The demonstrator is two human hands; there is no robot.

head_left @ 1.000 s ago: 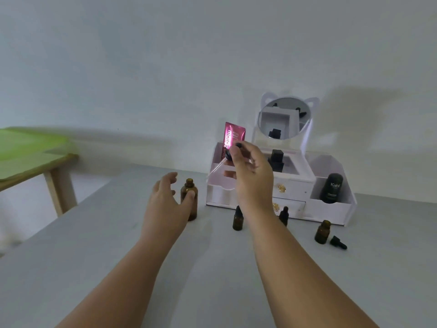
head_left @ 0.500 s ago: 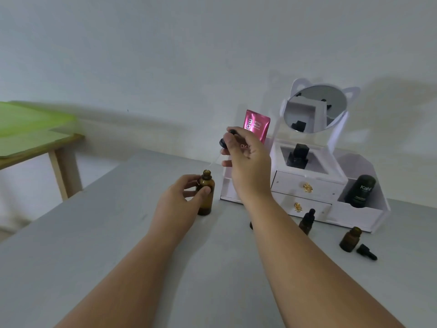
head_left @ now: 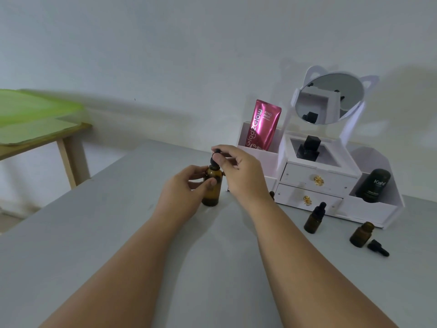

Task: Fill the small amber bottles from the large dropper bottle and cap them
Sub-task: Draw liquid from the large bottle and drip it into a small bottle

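Head view, left grip (head_left: 179, 192) holding large dropper bottle (head_left: 211, 197), right grip (head_left: 243, 176) pinching its cap (head_left: 214, 160)

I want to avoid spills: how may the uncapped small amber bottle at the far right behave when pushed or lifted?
The uncapped small bottle looks like smooth glass, so probably rigid, slippery and breakable. It stands upright on a narrow base, so a push high up may tip it. With no cap, anything inside could spill.

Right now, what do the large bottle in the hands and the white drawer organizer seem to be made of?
The large bottle: probably amber glass, glossy; its brown wall looks translucent with highlights. The white drawer organizer: matte flat panels, plastic or painted board; cannot tell which.
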